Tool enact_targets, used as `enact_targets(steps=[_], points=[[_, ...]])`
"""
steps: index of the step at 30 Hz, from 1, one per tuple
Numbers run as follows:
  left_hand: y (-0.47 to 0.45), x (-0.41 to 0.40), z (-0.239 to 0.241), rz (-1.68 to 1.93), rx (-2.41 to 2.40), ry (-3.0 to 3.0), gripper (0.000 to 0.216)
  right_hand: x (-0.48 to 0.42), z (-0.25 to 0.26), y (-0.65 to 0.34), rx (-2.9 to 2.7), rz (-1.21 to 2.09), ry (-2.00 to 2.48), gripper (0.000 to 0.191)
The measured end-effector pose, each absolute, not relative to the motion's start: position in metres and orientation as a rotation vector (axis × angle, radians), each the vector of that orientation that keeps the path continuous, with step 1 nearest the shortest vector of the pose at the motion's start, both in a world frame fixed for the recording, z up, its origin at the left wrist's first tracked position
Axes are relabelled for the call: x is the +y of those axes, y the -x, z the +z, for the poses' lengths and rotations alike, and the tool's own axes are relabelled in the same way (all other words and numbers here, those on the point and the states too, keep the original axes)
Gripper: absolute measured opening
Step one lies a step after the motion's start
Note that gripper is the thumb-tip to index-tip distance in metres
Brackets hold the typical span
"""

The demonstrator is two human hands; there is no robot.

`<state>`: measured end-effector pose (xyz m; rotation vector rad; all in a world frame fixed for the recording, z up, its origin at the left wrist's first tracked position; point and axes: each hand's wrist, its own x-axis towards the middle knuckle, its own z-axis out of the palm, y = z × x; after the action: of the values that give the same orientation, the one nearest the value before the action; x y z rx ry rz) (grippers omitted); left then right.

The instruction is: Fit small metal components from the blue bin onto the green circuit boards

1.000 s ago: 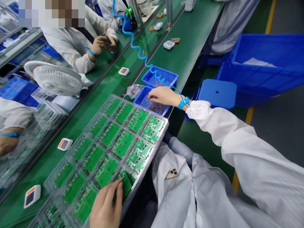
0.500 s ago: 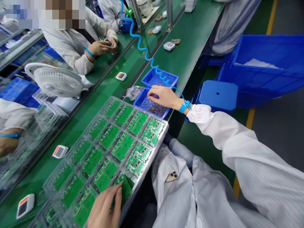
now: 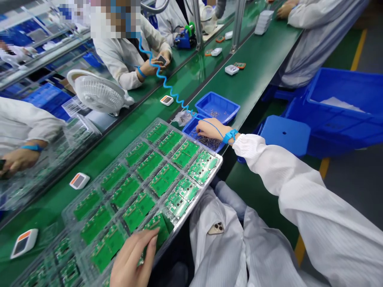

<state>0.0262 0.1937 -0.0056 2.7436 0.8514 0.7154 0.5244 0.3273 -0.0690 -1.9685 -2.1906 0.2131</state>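
My left hand (image 3: 133, 257) grips a green circuit board (image 3: 161, 228) between thumb and fingers, and the board is tilted up from the near edge of a clear plastic tray (image 3: 220, 159). Rows of green circuit boards (image 3: 164, 179) fill the tray's compartments. My right hand (image 3: 209, 128), with a blue wrist strap (image 3: 230, 136) and its coiled cord, reaches into a blue bin (image 3: 187, 129) of small dark parts (image 3: 211, 142). Its fingers are curled together at the parts; whatever they pinch is hidden.
Behind that bin stands a second blue bin (image 3: 217, 107) with a few small parts. White devices with orange tops (image 3: 79, 180) lie along the green bench. Co-workers sit across it, near a white fan (image 3: 95, 93). A blue stool (image 3: 285, 133) is at the right.
The view has shifted, so the bench scene sits further right. My right hand has settled lower in the bin of parts. My left hand still holds the tilted circuit board.
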Motion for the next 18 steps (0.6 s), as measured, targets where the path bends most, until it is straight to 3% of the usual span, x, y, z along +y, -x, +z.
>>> enact_targets(steps=[6,18], points=[[-0.015,0.188,-0.005,0.783,0.936,-2.59,0.017,0.337,-0.069,-0.521,-2.22,0.226,2.037,0.015],[-0.015,0.186,-0.003,0.834,0.923,-2.615,0.014,0.332,-0.061,-0.517,-2.219,0.229,2.117,0.028]])
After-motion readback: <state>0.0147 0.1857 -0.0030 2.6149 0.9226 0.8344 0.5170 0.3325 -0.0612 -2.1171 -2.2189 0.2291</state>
